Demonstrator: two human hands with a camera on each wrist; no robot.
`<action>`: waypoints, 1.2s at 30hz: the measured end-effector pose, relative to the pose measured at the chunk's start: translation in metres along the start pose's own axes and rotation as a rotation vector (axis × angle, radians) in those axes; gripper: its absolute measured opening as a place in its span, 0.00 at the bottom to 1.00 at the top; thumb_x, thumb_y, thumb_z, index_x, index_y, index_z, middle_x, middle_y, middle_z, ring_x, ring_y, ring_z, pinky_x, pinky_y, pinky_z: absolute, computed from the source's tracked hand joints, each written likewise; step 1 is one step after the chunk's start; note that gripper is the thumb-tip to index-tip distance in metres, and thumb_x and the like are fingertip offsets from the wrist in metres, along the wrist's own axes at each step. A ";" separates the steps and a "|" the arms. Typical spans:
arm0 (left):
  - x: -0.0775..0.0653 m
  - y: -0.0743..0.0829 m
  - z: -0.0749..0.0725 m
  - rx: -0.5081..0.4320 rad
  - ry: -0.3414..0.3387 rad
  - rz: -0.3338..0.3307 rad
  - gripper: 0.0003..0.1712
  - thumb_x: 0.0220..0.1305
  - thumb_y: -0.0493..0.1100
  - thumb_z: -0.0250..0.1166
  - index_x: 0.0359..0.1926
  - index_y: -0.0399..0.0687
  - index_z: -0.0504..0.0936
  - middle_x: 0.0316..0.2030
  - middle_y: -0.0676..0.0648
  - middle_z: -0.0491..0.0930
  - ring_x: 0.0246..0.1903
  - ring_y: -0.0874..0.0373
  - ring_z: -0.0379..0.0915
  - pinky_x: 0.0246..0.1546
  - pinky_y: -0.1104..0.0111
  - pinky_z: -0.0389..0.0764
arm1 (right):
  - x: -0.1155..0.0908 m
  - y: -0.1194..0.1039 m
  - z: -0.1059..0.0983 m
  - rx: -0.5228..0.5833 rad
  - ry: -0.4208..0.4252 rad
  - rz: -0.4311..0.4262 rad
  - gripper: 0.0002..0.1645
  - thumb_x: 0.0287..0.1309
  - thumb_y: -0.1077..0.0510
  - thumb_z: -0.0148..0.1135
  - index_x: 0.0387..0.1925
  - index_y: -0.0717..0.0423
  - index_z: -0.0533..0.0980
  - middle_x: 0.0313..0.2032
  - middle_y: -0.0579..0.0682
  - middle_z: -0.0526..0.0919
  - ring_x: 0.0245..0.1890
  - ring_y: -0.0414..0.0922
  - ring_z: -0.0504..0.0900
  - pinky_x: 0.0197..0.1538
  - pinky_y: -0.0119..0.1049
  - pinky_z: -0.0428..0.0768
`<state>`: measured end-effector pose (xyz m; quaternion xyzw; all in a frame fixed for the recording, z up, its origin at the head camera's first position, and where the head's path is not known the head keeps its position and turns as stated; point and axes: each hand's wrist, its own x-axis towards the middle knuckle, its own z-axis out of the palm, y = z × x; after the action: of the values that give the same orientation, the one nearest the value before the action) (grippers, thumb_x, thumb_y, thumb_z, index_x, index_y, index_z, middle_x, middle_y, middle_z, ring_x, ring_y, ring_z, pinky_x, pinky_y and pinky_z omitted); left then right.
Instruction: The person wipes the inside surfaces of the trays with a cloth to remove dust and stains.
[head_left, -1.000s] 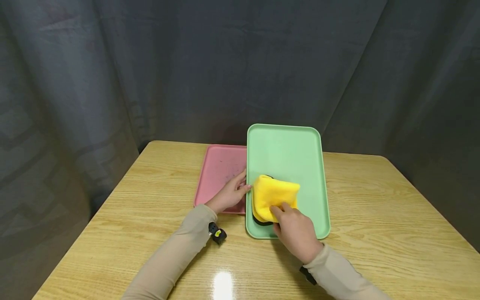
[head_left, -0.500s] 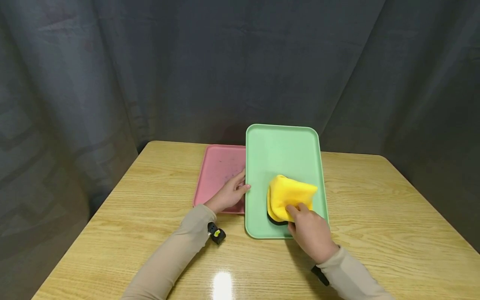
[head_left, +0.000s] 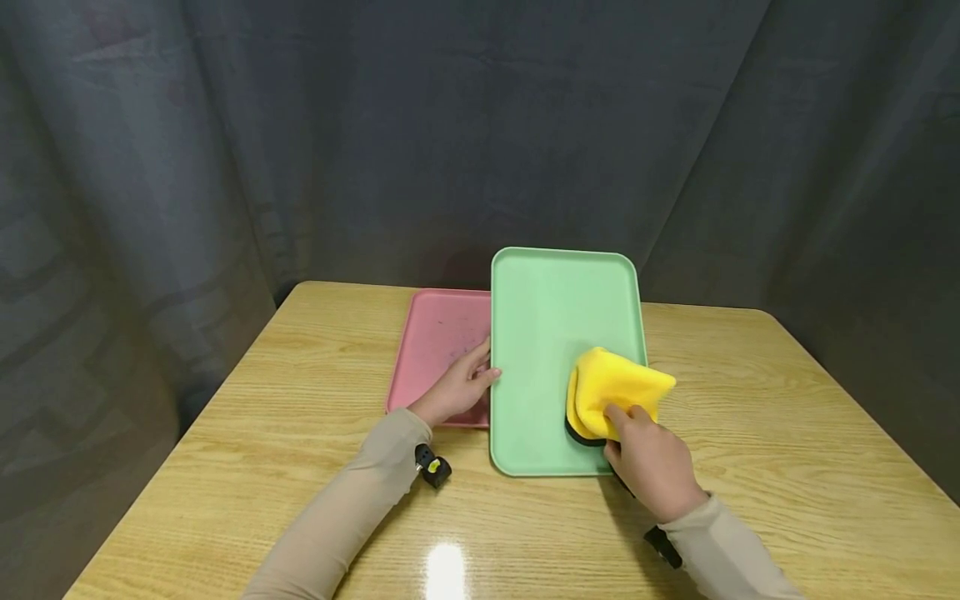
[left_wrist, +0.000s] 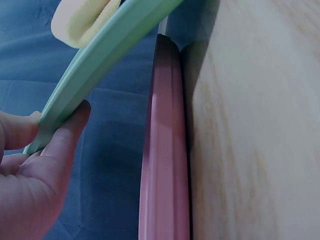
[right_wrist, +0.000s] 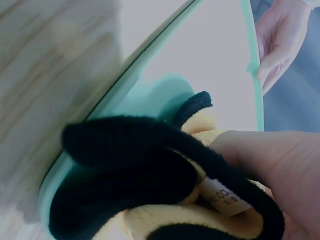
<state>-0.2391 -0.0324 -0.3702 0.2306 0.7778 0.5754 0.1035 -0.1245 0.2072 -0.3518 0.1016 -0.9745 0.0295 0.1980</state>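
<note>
A light green tray (head_left: 547, 308) is tilted, its left side raised beside a pink tray (head_left: 442, 333). My left hand (head_left: 459, 393) pinches the green tray's left edge, thumb on top and fingers underneath, as the left wrist view shows. A folded cloth (head_left: 618, 383), yellow on one face and black on the other, lies against the green tray's lower right part and overlaps its right rim. My right hand (head_left: 652, 465) grips the cloth's near side. In the right wrist view a white label (right_wrist: 222, 197) shows among the cloth's folds.
The pink tray lies flat on the wooden table (head_left: 750, 417), partly hidden behind the green one. Dark marks (head_left: 461, 350) show on its surface. A dark curtain (head_left: 465, 142) hangs behind the table.
My right hand has slid the cloth rightward across the green tray, from near its left side to its right rim. My left hand and the tray stay nearly still.
</note>
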 end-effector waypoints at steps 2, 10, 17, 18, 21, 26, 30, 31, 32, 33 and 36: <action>-0.001 0.001 0.000 -0.003 0.000 -0.002 0.36 0.70 0.36 0.48 0.73 0.48 0.42 0.73 0.45 0.46 0.70 0.50 0.51 0.65 0.58 0.67 | 0.000 0.002 -0.001 0.006 -0.006 0.006 0.21 0.39 0.64 0.71 0.40 0.59 0.75 0.23 0.56 0.73 0.10 0.43 0.64 0.10 0.32 0.62; -0.001 0.002 0.000 -0.023 -0.005 -0.007 0.36 0.71 0.36 0.48 0.73 0.48 0.42 0.73 0.45 0.45 0.71 0.50 0.50 0.66 0.58 0.66 | 0.001 0.002 -0.001 0.014 -0.012 -0.001 0.19 0.39 0.65 0.70 0.37 0.59 0.74 0.22 0.55 0.72 0.11 0.43 0.63 0.10 0.31 0.60; -0.001 0.002 0.000 -0.034 0.003 0.004 0.36 0.70 0.35 0.48 0.73 0.47 0.43 0.73 0.44 0.45 0.70 0.49 0.51 0.66 0.58 0.66 | 0.002 -0.002 0.001 0.017 -0.012 -0.016 0.19 0.37 0.66 0.71 0.35 0.58 0.74 0.22 0.53 0.72 0.11 0.42 0.63 0.11 0.31 0.60; -0.001 0.002 0.000 -0.035 0.004 0.005 0.36 0.70 0.35 0.48 0.73 0.47 0.43 0.73 0.44 0.45 0.70 0.49 0.51 0.65 0.58 0.66 | 0.002 -0.003 0.001 0.015 -0.008 -0.022 0.19 0.37 0.66 0.71 0.35 0.58 0.74 0.22 0.53 0.72 0.11 0.42 0.64 0.11 0.31 0.60; -0.001 0.001 0.000 -0.031 0.008 0.003 0.36 0.70 0.35 0.48 0.73 0.47 0.44 0.73 0.44 0.45 0.70 0.48 0.52 0.65 0.58 0.67 | 0.002 -0.008 0.001 0.009 -0.004 -0.037 0.20 0.36 0.66 0.71 0.36 0.57 0.74 0.23 0.52 0.72 0.11 0.42 0.64 0.11 0.31 0.60; 0.000 0.001 0.000 -0.016 0.012 -0.003 0.36 0.70 0.35 0.48 0.73 0.48 0.44 0.73 0.45 0.46 0.70 0.49 0.52 0.65 0.59 0.67 | 0.002 -0.016 0.002 0.009 0.001 -0.063 0.19 0.35 0.66 0.71 0.34 0.56 0.74 0.23 0.50 0.72 0.12 0.40 0.64 0.11 0.29 0.59; 0.000 0.001 0.000 -0.009 0.010 -0.007 0.35 0.70 0.35 0.48 0.73 0.48 0.44 0.73 0.45 0.46 0.70 0.49 0.52 0.65 0.60 0.67 | 0.003 -0.023 0.003 0.018 0.017 -0.092 0.19 0.34 0.67 0.71 0.31 0.55 0.73 0.22 0.49 0.71 0.13 0.40 0.64 0.12 0.29 0.60; 0.000 0.001 0.000 -0.009 0.008 -0.008 0.35 0.70 0.35 0.48 0.73 0.48 0.43 0.73 0.45 0.46 0.70 0.49 0.53 0.65 0.60 0.67 | 0.003 -0.025 0.003 0.019 0.022 -0.101 0.19 0.33 0.67 0.72 0.30 0.55 0.73 0.22 0.49 0.71 0.13 0.40 0.65 0.12 0.29 0.60; 0.000 0.001 0.000 -0.007 0.007 -0.006 0.35 0.70 0.35 0.48 0.73 0.48 0.43 0.73 0.45 0.46 0.70 0.49 0.53 0.65 0.60 0.67 | 0.003 -0.027 0.004 0.019 0.026 -0.110 0.19 0.33 0.68 0.72 0.30 0.55 0.73 0.22 0.49 0.71 0.13 0.40 0.65 0.12 0.29 0.61; 0.000 0.001 0.000 -0.006 0.006 -0.004 0.35 0.70 0.35 0.48 0.73 0.48 0.43 0.73 0.45 0.46 0.70 0.49 0.53 0.65 0.60 0.67 | 0.003 -0.028 0.004 0.017 0.029 -0.117 0.19 0.33 0.67 0.72 0.30 0.55 0.73 0.22 0.49 0.72 0.13 0.40 0.66 0.12 0.29 0.61; 0.000 0.001 0.000 0.000 0.008 0.007 0.36 0.70 0.35 0.48 0.73 0.48 0.43 0.73 0.45 0.45 0.69 0.48 0.53 0.65 0.60 0.68 | 0.004 -0.034 0.005 0.006 0.037 -0.139 0.20 0.32 0.67 0.73 0.30 0.54 0.73 0.23 0.49 0.74 0.13 0.41 0.68 0.12 0.29 0.62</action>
<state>-0.2391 -0.0317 -0.3698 0.2311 0.7773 0.5768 0.0985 -0.1226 0.1727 -0.3543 0.1691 -0.9612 0.0207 0.2172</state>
